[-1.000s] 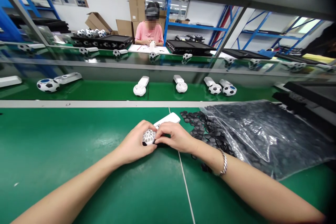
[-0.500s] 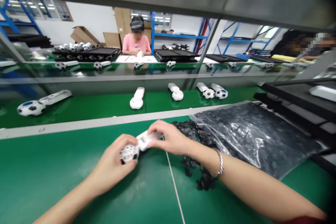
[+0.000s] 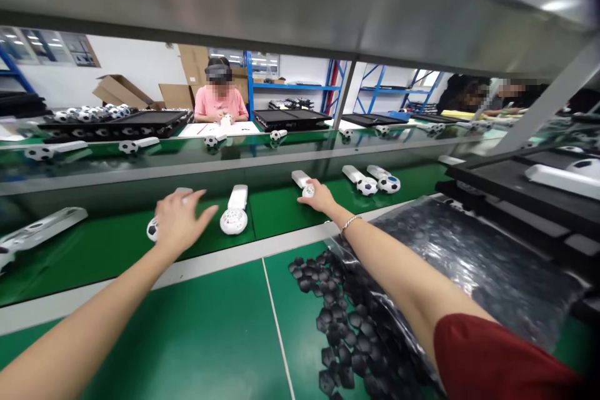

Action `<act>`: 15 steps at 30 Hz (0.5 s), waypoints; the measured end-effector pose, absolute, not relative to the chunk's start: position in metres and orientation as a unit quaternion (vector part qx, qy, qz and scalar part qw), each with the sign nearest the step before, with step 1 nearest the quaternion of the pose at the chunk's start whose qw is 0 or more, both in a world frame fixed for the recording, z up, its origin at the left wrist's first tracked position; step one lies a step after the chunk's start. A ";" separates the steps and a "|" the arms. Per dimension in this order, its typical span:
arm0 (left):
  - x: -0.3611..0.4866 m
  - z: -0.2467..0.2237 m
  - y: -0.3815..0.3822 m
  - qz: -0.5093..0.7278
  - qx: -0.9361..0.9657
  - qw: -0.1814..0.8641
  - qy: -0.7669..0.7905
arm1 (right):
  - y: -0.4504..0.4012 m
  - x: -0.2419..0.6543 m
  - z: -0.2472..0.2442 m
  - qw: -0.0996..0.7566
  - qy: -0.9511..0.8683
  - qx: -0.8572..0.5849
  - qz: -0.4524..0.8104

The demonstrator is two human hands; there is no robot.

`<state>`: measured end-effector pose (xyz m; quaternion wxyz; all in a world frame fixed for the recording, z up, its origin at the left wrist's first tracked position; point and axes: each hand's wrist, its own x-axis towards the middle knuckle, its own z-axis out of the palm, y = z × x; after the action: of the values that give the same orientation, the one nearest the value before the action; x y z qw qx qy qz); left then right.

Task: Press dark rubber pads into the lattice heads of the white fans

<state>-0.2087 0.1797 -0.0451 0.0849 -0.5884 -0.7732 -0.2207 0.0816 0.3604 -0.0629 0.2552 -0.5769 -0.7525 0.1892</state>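
Observation:
My left hand [image 3: 180, 220] is over the green conveyor belt with its thumb and fingers spread. Partly hidden behind it lies a white handheld piece with a soccer-ball head [image 3: 152, 229]. Farther right, my right hand [image 3: 322, 197] reaches onto the belt, its thumb and fingers around the ball head of another white soccer-ball piece [image 3: 300, 179]. Between the hands rests a white piece with an open-patterned round head [image 3: 234, 220]. Small black pentagon pieces [image 3: 335, 312] are heaped on the green table below my right forearm.
Two soccer-ball pieces [image 3: 367, 185] lie farther right on the belt, and one long white piece [image 3: 44, 229] at far left. A clear plastic bag of black pieces [image 3: 450, 250] lies by black trays [image 3: 506, 172]. A metal shelf [image 3: 281, 6] hangs overhead. A co-worker [image 3: 220, 100] sits opposite.
Both hands have moved forward from the table to the belt. The piece they held is now on the belt by my left hand, which has opened. My right hand has closed around another piece.

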 end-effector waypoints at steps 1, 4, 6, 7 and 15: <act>-0.193 -0.048 0.189 -0.218 -0.662 0.057 -0.715 | 0.361 0.080 -0.063 0.261 -0.747 -0.579 0.194; -0.152 -0.054 0.210 -0.183 -0.731 -0.006 -0.658 | 0.346 0.085 -0.049 0.279 -0.738 -0.571 0.227; -0.137 -0.049 0.209 -0.187 -0.726 -0.009 -0.661 | 0.320 0.096 -0.033 0.288 -0.748 -0.542 0.254; -0.134 -0.044 0.201 -0.195 -0.722 -0.007 -0.664 | 0.302 0.104 -0.024 0.290 -0.756 -0.523 0.265; -0.176 -0.018 -0.003 -0.201 -0.712 0.168 -0.651 | 0.130 0.114 -0.024 0.201 -0.915 -0.107 0.332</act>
<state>-0.1756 -0.0032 -0.0179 0.1684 -0.7121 -0.6511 -0.2013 0.1141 0.1297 -0.0243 0.2014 -0.1070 -0.9152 0.3323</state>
